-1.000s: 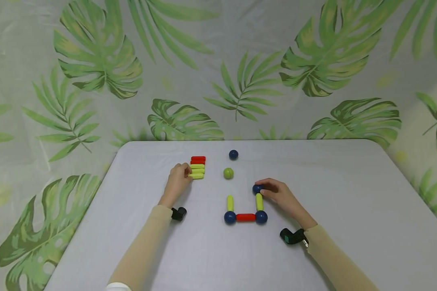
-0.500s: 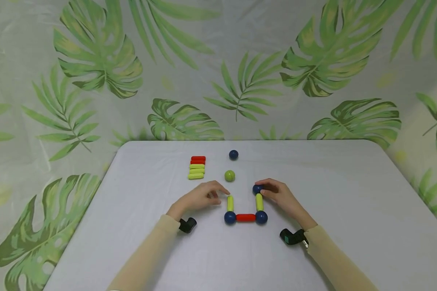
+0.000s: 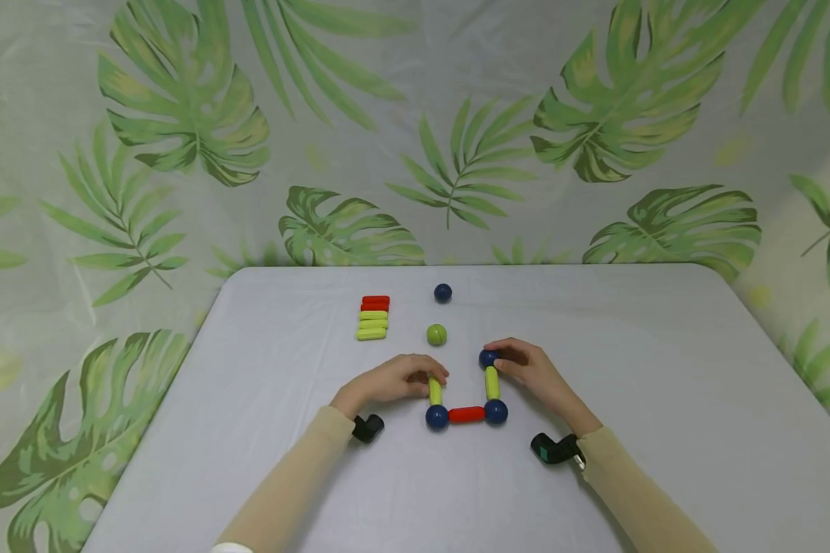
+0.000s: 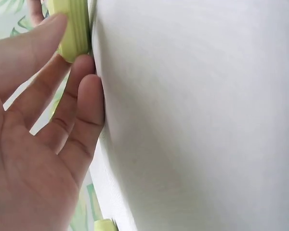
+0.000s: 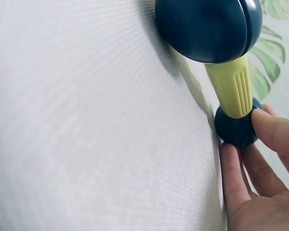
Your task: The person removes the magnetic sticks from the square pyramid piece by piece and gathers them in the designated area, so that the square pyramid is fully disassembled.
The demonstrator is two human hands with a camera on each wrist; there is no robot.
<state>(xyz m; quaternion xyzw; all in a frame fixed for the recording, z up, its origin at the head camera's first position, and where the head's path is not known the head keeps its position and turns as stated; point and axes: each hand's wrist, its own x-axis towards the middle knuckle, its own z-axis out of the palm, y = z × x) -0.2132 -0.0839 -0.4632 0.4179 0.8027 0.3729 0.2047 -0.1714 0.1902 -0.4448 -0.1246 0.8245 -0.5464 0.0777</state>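
A U-shaped chain of rods and balls lies on the table. Its base is a red rod (image 3: pixel 466 415) between two blue balls, the left ball (image 3: pixel 437 417) and the right ball (image 3: pixel 496 412). My left hand (image 3: pixel 394 379) pinches the far end of the left yellow-green rod (image 3: pixel 435 392); the left wrist view shows the thumb against that rod's ribbed side (image 4: pixel 76 29). With thumb and fingers my right hand (image 3: pixel 536 372) holds a blue ball (image 3: pixel 488 359) at the far end of the right yellow-green rod (image 3: pixel 493 383). In the right wrist view that ball (image 5: pixel 235 129) touches the rod.
A loose green ball (image 3: pixel 436 335) sits beyond the U, and a blue ball (image 3: pixel 443 293) farther back. To the left, yellow-green rods (image 3: pixel 372 324) and red rods (image 3: pixel 376 303) lie in a row. A leaf-print cloth (image 3: pixel 456 153) hangs behind the white table (image 3: pixel 629 346).
My left hand has come from the row of rods to the left yellow-green rod and now pinches it. The green ball has shifted slightly nearer. My right hand has stayed on its blue ball.
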